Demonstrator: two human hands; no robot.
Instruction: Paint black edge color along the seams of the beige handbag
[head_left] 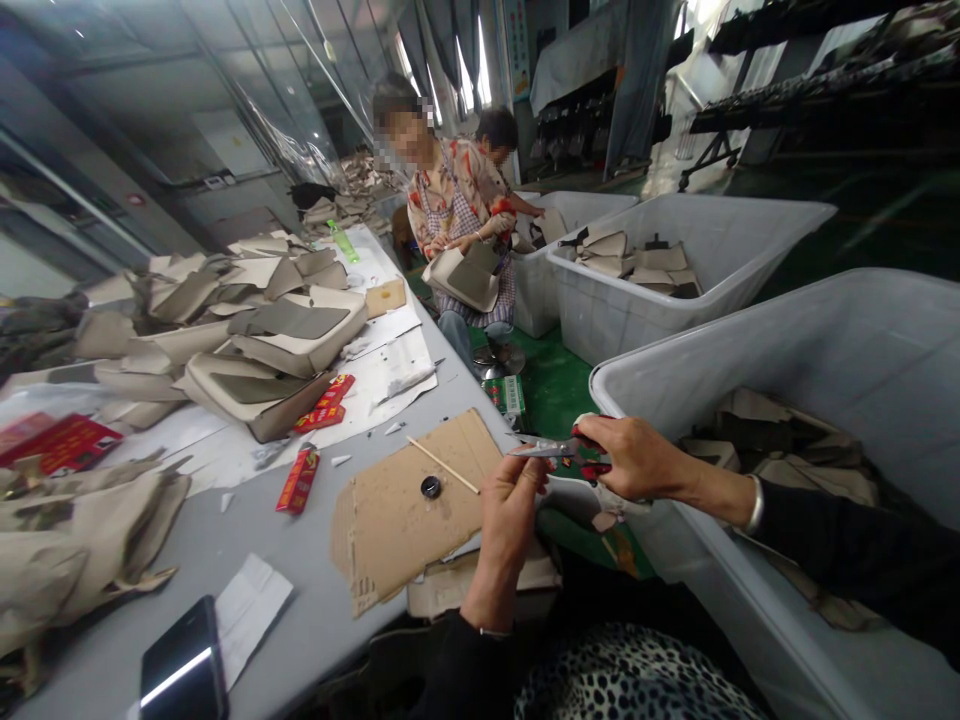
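My right hand (637,458) is closed round the red handles of a pair of scissors (541,448), held over the table's right edge with the blades pointing left. Just beneath the blades, the fingers of my left hand (502,525) are pinched together; whatever they hold is too small to make out. Below and left of the hands, a piece of cardboard (397,520) lies on the table. On it are a small round black cap or pot (430,487) and a thin wooden stick (442,465).
Beige and grey stitched pieces (281,325) are heaped on the grey table (300,560). Red packets (298,480) and a phone (184,660) lie there too. Grey plastic bins (757,330) with similar pieces stand at right. A co-worker (450,200) handles one piece; another person is behind.
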